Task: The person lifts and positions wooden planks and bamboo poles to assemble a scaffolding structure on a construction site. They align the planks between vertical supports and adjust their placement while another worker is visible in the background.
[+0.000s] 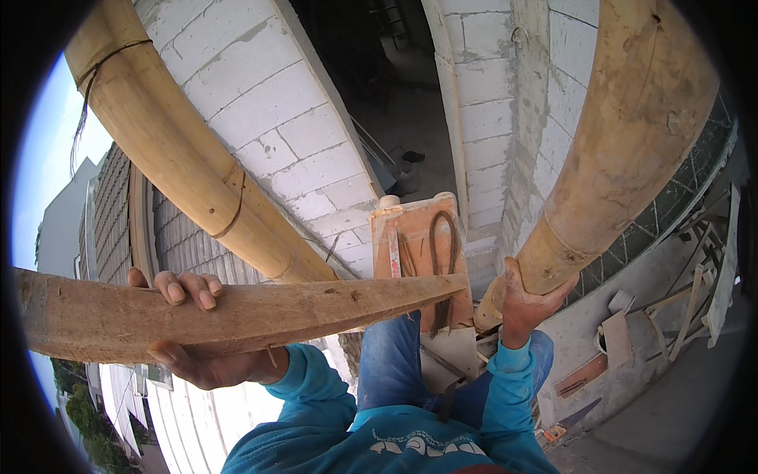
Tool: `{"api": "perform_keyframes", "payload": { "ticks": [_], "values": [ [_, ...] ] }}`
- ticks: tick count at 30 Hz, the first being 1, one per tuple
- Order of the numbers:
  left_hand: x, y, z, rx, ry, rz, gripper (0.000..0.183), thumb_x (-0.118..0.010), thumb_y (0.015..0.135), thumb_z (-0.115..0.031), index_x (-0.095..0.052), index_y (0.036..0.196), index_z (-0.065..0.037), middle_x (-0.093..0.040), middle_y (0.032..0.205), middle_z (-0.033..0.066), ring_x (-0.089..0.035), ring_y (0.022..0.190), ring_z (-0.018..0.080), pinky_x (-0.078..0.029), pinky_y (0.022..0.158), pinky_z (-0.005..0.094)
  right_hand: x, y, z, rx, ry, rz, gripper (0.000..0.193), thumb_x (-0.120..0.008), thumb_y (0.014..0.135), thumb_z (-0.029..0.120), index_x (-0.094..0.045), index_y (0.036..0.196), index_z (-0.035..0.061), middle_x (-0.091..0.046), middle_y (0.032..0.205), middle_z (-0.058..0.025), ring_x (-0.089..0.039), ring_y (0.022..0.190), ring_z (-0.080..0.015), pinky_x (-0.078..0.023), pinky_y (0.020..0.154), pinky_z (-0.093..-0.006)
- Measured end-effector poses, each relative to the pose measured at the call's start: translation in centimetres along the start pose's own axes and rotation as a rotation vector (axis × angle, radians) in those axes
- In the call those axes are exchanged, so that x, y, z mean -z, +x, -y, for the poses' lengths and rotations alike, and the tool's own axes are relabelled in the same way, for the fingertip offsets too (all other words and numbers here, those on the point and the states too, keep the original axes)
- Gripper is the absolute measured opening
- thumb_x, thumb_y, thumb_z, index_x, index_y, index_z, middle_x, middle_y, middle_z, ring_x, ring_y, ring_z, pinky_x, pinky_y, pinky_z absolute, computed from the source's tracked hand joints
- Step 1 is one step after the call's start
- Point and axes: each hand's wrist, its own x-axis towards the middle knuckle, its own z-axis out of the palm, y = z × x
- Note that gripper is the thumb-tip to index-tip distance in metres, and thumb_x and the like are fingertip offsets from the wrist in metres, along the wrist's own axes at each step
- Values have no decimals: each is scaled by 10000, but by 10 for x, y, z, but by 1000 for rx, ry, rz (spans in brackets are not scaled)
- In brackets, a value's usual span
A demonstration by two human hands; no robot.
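Head view: left fingers (171,287) grip rough plank (276,310), right fingers (559,294) round bamboo (624,142).

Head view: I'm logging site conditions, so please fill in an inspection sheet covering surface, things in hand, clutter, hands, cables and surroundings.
Surface: reddish board, scuffed.
Things in hand: wooden plank, narrower toward its right end; right bamboo pole.
Clutter: pale boards jumbled at the right.
Hands: left hand gripping the wooden plank; right hand gripping the right bamboo pole.
Cables: dark looped strand at the reddish board; cord or cable, cannot tell.
Surroundings: left bamboo pole, white block wall, dark opening, tiled roof.
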Motion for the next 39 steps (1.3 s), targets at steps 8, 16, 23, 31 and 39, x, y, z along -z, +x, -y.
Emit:
{"api": "perform_keyframes", "payload": {
  "ticks": [8, 16, 23, 31, 39],
  "values": [
    [0, 0, 0, 10, -3, 4, 780, -612, 949, -312, -152, 1454, 65, -538, 1000, 164, -668, 829, 236, -610, 774, 376, 0, 1, 1, 5, 0, 1, 966, -944, 661, 160, -386, 1410, -83, -521, 1327, -218, -521, 1230, -347, -388, 1064, -436],
    [-7, 2, 2, 21, -41, 9, 772, -605, 955, -292, -142, 1460, 64, -535, 1009, 159, -666, 840, 234, -608, 805, 384, 0, 2, 4, 0, 16, -2, 949, -943, 658, 150, -399, 1401, -79, -523, 1319, -210, -522, 1226, -338, -389, 1063, -433],
    [-11, 9, 21, 18, -9, -85, 710, -600, 975, -362, -277, 1429, 78, -585, 970, 171, -687, 762, 251, -626, 704, 322, 0, 3, 8, -71, 103, 5, 919, -941, 648, 121, -424, 1389, -52, -552, 1296, -188, -545, 1199, -313, -411, 1041, -415],
    [-16, 24, 55, 77, -58, -213, 749, -475, 996, -580, -367, 1415, 32, -631, 957, 166, -700, 777, 242, -626, 698, 302, 0, 7, 11, -53, 86, 28, 932, -916, 649, 44, -388, 1413, -30, -550, 1311, -199, -566, 1206, -308, -439, 1036, -411],
    [-46, 38, 61, 92, 302, -305, 759, -464, 980, -625, -462, 1354, 35, -651, 980, 164, -708, 839, 253, -595, 839, 383, 0, 7, 11, -51, 97, 24, 913, -933, 674, 151, -413, 1397, -47, -560, 1289, -213, -561, 1190, -329, -426, 1031, -423]
  ]
}}
